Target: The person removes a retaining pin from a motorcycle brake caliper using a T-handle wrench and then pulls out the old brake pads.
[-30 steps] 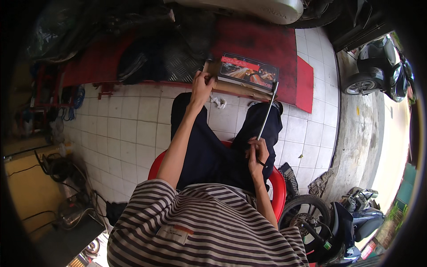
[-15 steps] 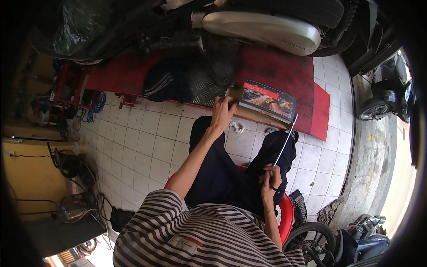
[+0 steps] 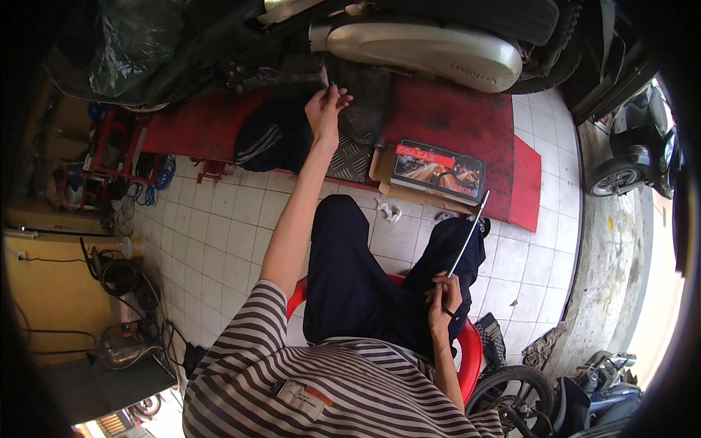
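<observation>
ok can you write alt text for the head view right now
Bare left hand stretched out near a motorcycle, while the right hand holds a thin metal rod over dark trousers. A printed box and brown cardboard lie on a red platform.

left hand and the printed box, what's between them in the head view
In the head view, a dark tread-patterned plate and then the edge of some brown cardboard show between the left hand and the printed box.

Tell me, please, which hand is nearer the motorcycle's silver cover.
The left hand, close to the silver cover's left end; the right hand is farther back, by the thigh.
</observation>
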`<state>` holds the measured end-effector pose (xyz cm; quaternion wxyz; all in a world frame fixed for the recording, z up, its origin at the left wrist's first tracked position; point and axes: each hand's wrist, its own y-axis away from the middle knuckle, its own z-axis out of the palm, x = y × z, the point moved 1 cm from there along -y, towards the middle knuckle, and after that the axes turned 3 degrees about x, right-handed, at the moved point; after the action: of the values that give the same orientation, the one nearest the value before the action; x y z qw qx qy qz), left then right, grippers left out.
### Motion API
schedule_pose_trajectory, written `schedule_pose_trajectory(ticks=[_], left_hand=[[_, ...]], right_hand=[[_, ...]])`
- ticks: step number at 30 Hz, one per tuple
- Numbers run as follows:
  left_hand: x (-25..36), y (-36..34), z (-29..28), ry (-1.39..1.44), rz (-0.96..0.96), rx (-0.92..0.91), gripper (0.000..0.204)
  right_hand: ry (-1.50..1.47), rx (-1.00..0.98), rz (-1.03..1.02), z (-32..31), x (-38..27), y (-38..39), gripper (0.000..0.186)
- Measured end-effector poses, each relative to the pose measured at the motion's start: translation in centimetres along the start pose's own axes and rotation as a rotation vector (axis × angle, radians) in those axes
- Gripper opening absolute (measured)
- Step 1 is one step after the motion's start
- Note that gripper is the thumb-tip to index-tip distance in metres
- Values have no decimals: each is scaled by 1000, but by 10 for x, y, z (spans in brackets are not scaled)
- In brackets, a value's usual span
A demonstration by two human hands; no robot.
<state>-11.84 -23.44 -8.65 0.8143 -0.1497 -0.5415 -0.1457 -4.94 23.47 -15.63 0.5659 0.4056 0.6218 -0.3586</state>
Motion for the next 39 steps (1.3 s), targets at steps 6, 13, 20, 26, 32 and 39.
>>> schedule_pose_trajectory(ticks=[6, 13, 20, 26, 32, 39], left_hand=[[37, -56, 20, 208, 139, -21, 20], [40, -62, 23, 273, 194, 36, 12], [52, -46, 26, 193, 111, 33, 15], [59, -32, 25, 203, 47, 68, 18], [58, -42, 20, 165, 35, 108, 17], [56, -51, 14, 207, 25, -23, 17]], right_hand=[[63, 2, -24, 1, -2, -1, 10], [68, -3, -6, -1, -4, -2, 11], [61, 1, 4, -1, -3, -3, 10], [49, -2, 3, -1, -2, -2, 10], [57, 4, -13, 0, 0, -2, 10], [44, -36, -16, 5, -10, 3, 11]])
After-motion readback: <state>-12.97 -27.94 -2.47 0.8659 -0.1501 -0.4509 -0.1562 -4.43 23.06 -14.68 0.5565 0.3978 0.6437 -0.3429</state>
